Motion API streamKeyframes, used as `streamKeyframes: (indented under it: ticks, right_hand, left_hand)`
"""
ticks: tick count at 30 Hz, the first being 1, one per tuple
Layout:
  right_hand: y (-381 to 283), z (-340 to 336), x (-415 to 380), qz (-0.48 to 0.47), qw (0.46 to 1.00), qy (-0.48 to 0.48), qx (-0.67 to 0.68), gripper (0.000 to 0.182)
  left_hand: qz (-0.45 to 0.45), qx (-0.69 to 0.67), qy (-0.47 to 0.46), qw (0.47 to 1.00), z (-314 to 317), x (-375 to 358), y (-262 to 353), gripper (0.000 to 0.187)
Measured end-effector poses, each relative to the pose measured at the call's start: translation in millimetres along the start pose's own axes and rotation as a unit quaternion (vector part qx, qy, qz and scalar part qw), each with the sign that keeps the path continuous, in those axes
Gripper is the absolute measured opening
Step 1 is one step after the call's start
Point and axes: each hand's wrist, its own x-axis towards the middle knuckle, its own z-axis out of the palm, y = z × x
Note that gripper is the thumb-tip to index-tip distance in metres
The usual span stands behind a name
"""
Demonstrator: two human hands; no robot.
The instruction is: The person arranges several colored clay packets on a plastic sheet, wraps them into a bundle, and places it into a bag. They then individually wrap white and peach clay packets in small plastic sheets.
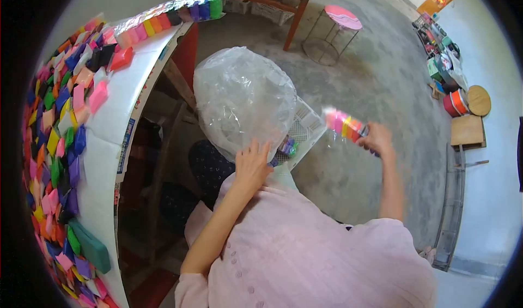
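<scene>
My right hand [376, 140] is closed round one end of a clear packet of colored blocks [344, 124], held out to the right above the floor. The packet shows white, pink, yellow, orange and red pieces. My left hand [253, 166] lies with its fingers apart on the lower edge of a large clear plastic bag [245, 95], which bulges over my lap. Partly under the bag is a white plastic basket [311, 124] with several wrapped colored packets [289, 146] in it, purple and green among them.
At the left, a white-topped table [103, 144] bears a heap of colored blocks [54, 144], a teal block [90, 246] and a foil-like strip of blocks [158, 23]. A pink-topped stool [343, 17] and wooden table [297, 24] stand ahead. Items line the right wall.
</scene>
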Motion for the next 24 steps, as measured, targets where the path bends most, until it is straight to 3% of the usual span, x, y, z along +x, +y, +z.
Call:
streamKeyframes:
  ticks: [2,4,6,7,10,14,17,23,24]
  right_hand:
    - [20.4,55.6,19.0,0.05,0.995,-0.066,-0.054,0.022]
    - [31.0,115.9,33.3,0.034,0.991,-0.081,-0.098,0.024]
    - [33.5,174.1,50.4,0.02,0.989,-0.105,-0.099,0.032]
    - [28.6,196.4,54.5,0.032,0.988,-0.132,-0.072,0.036]
    - [-7.1,238.3,55.7,-0.033,0.993,-0.055,-0.095,0.042]
    - [-53.5,291.0,78.9,-0.069,0.997,-0.037,0.012,0.049]
    - [-101.5,282.2,70.1,-0.112,0.994,0.019,-0.003,0.052]
    - [-151.2,310.7,84.8,-0.147,0.989,-0.01,0.002,0.069]
    - [-155.1,315.0,83.0,-0.142,0.988,-0.059,-0.011,0.071]
  left_hand:
    - [-0.038,0.07,-0.079,0.994,45.2,14.9,-25.6,0.048]
    - [-0.015,0.079,-0.084,0.993,57.2,16.8,-64.5,0.021]
    - [-0.152,-0.058,0.09,0.983,25.5,17.4,-78.0,0.016]
    - [-0.183,-0.133,0.163,0.96,9.6,24.8,-94.0,0.017]
    - [-0.212,-0.263,0.306,0.89,-48.3,43.6,-102.5,0.019]
    - [-0.191,-0.386,0.241,0.869,-62.3,49.9,-90.2,0.02]
    - [-0.17,-0.423,0.203,0.866,-45.9,45.7,-83.4,0.021]
    - [-0.212,-0.447,0.199,0.846,-41.8,37.3,-71.6,0.02]
    - [-0.21,-0.447,0.203,0.845,-39.9,35.2,-72.4,0.02]
